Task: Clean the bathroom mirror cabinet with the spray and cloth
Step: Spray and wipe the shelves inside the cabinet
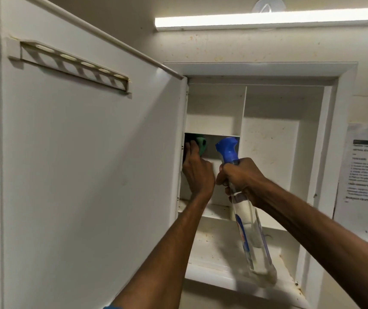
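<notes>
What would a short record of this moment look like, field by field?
Place: wall cabinet, its door swung open to the left
Left hand: presses a green cloth inside the cabinet's left compartment
Right hand: grips a spray bottle by the neck, blue nozzle pointing into the cabinet
Shelves: no items visible, brown specks on the lower ledge
Nearby: lit strip light above, printed sheet on the right wall
</notes>
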A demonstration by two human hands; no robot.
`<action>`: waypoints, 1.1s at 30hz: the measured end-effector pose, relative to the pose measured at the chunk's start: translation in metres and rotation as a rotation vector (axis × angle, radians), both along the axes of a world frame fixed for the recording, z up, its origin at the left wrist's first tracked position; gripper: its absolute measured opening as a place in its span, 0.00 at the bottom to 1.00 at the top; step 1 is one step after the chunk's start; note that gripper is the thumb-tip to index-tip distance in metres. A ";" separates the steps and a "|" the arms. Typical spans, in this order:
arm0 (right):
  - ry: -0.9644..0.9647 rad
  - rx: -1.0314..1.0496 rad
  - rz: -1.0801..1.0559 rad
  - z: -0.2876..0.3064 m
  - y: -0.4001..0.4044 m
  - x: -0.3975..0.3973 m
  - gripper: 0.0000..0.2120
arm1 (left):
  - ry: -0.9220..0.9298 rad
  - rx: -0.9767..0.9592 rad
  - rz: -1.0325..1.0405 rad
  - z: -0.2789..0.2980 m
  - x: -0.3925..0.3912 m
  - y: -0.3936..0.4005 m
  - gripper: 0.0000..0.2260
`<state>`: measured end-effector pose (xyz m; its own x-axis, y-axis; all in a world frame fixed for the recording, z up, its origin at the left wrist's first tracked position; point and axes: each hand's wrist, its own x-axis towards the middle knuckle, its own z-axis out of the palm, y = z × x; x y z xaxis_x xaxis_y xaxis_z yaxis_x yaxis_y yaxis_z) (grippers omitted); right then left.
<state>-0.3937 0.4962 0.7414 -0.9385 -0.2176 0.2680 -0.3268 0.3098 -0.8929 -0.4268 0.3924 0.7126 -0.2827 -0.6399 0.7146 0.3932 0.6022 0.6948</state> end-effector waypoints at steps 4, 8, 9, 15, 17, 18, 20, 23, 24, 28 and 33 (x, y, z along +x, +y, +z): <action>0.012 -0.028 0.020 -0.004 0.002 0.000 0.17 | -0.063 -0.119 0.018 -0.004 -0.015 -0.001 0.22; -0.037 -0.067 0.067 -0.005 0.006 0.003 0.19 | -0.063 -0.151 -0.044 -0.003 -0.021 0.000 0.16; -0.049 -0.072 0.075 -0.006 0.008 0.003 0.19 | -0.062 -0.143 -0.056 -0.004 -0.023 0.001 0.16; -0.057 -0.038 0.033 -0.019 0.019 0.001 0.16 | -0.020 -0.141 -0.194 -0.012 -0.022 -0.005 0.22; -0.037 -0.032 -0.004 -0.026 0.023 -0.001 0.15 | -0.027 -0.132 -0.294 -0.012 -0.019 -0.020 0.24; -0.018 -0.035 -0.017 -0.029 0.024 -0.002 0.15 | -0.037 -0.142 -0.328 -0.011 -0.018 -0.026 0.24; 0.026 -0.044 -0.030 -0.038 0.025 -0.002 0.12 | -0.056 -0.159 -0.350 -0.008 -0.018 -0.032 0.25; 0.073 -0.048 -0.010 -0.049 0.022 -0.001 0.10 | -0.063 -0.164 -0.333 -0.008 -0.019 -0.030 0.24; 0.076 -0.049 -0.003 -0.052 0.021 -0.001 0.10 | -0.064 -0.174 -0.327 -0.008 -0.019 -0.029 0.24; 0.040 -0.065 -0.008 -0.066 0.017 -0.001 0.09 | -0.077 -0.218 -0.300 -0.010 -0.020 -0.032 0.23; 0.039 -0.133 0.015 -0.080 0.015 0.003 0.09 | -0.093 -0.397 -0.292 -0.025 -0.016 -0.028 0.26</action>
<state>-0.3909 0.5114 0.6612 -0.9239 -0.1914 0.3312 -0.3653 0.1843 -0.9125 -0.4430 0.3646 0.6877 -0.4834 -0.2083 0.8503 0.5318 0.7016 0.4742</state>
